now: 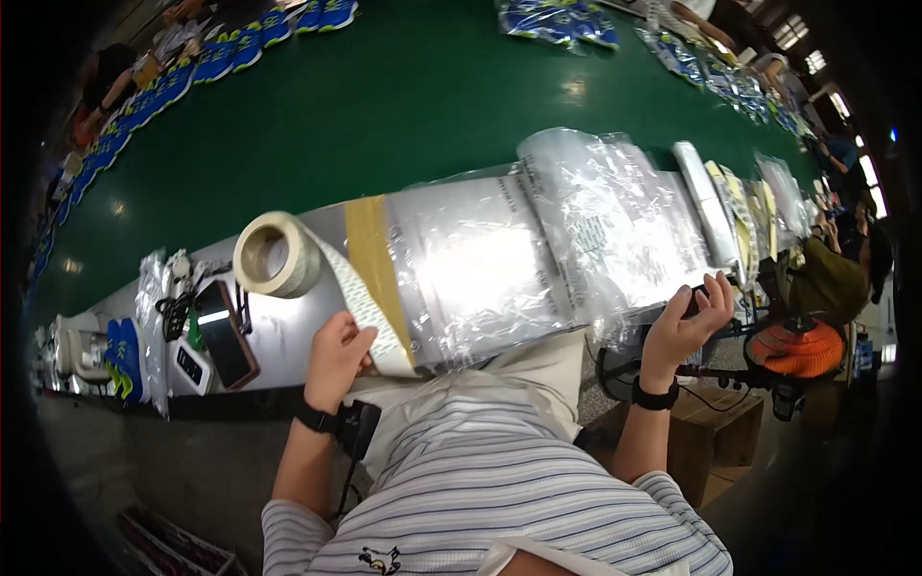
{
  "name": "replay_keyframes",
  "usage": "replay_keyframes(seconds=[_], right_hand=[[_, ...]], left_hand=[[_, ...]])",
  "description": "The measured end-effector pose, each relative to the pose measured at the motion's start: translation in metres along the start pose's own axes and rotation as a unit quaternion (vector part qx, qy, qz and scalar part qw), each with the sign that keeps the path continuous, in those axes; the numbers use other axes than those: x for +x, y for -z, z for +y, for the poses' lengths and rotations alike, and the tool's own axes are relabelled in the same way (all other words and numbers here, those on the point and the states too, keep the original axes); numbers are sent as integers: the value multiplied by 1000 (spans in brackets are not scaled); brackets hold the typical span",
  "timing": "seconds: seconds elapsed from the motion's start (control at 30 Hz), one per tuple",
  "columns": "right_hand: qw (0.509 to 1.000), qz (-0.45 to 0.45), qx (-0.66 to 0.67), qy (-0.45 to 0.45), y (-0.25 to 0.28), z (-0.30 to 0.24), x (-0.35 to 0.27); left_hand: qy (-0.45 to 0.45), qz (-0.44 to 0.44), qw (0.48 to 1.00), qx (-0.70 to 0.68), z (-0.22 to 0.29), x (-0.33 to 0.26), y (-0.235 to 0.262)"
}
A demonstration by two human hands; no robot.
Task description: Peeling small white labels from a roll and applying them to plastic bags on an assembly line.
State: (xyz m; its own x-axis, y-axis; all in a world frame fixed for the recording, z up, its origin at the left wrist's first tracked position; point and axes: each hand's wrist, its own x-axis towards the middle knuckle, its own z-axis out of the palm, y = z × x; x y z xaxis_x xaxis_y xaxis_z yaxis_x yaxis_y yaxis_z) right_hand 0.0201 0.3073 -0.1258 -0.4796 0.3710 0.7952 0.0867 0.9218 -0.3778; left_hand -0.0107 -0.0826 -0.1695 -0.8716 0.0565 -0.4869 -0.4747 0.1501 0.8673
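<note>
A roll of white labels (273,255) stands on the metal work surface, left of the middle. From it a printed label strip (357,293) unwinds toward me. Over the near part of that strip my left hand (341,353) is closed, its thumb and fingertips pinching the left edge. My right hand (684,324) is off to the right with fingers spread, at the near corner of a stack of clear plastic bags (615,226). Nothing shows in its palm; a small dark thing is partly hidden behind the fingers. Another flat clear bag (471,259) lies between the hands.
A phone (227,334), a small white digital device (192,367) and blue shoes (125,360) lie to the left. Brown tape (370,240) crosses the metal surface. Beyond runs a green conveyor belt (413,106) with bagged shoes (557,21). An orange fan (795,348) stands at right, near other people.
</note>
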Motion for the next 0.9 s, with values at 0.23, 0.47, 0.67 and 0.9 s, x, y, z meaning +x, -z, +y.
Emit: replay_keyframes(seconds=[0.23, 0.47, 0.67, 0.9], right_hand=[[706, -556, 430, -87, -29, -143, -53], [556, -639, 468, -252, -63, -165, -84], [636, -560, 512, -141, -69, -164, -85], [670, -546, 496, -79, -73, -162, -87]], left_hand=[[-32, -55, 985, -160, 8, 8, -16], [-240, 165, 956, -24, 18, -15, -26], [-288, 53, 945, 147, 18, -30, -24], [-170, -17, 985, -25, 8, -4, -19]])
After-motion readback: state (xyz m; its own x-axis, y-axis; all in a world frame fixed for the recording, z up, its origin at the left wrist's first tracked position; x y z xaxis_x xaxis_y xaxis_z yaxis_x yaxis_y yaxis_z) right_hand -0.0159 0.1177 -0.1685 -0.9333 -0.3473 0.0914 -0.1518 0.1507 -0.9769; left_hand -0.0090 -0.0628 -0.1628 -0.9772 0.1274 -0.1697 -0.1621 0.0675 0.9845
